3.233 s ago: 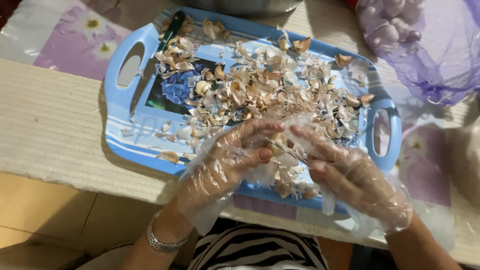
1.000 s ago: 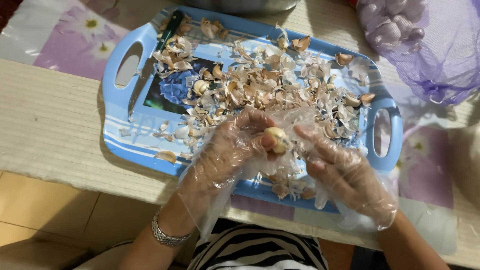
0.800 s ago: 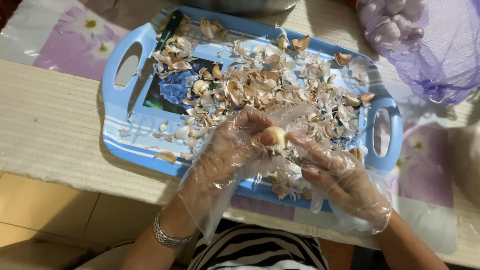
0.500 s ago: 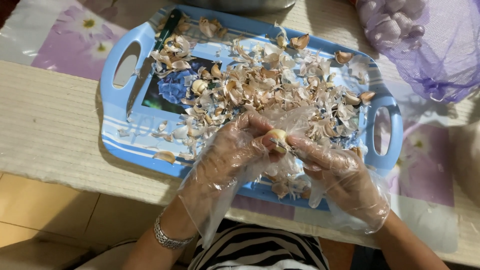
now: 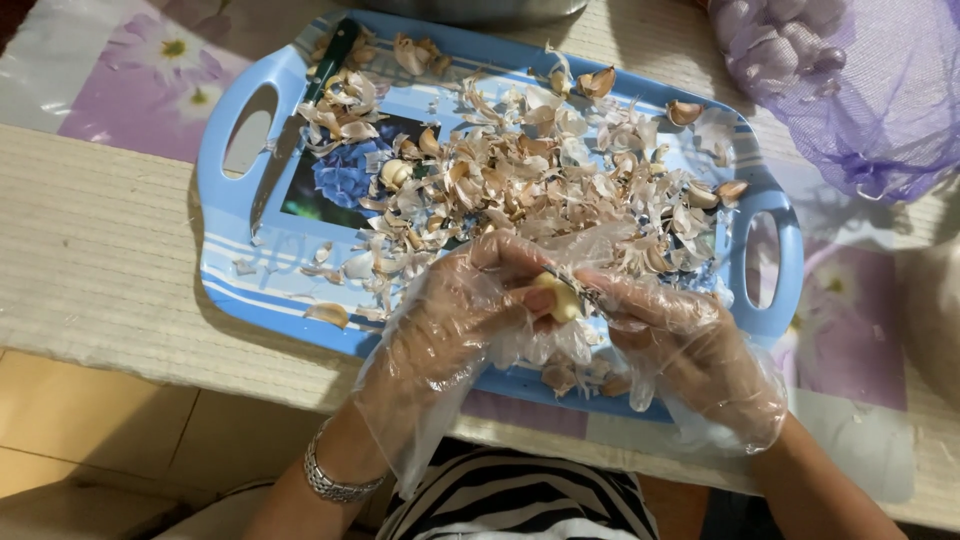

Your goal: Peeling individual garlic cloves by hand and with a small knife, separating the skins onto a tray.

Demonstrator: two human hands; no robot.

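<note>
Head view: the left hand (image 5: 455, 325) pinches a garlic clove (image 5: 556, 297) at its fingertips, above the near edge of the blue tray (image 5: 228, 262). The right hand (image 5: 690, 350), closed on a small blade, meets the clove from directly right of that grip; the clove's long axis cannot be told.

One head camera, looking down

It looks steeply down from close above the tray (image 5: 232, 268) at the table edge (image 5: 90, 250); lap at bottom.

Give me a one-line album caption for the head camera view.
Gloved left hand and right hand hold a garlic clove over a blue tray of peels.
</note>
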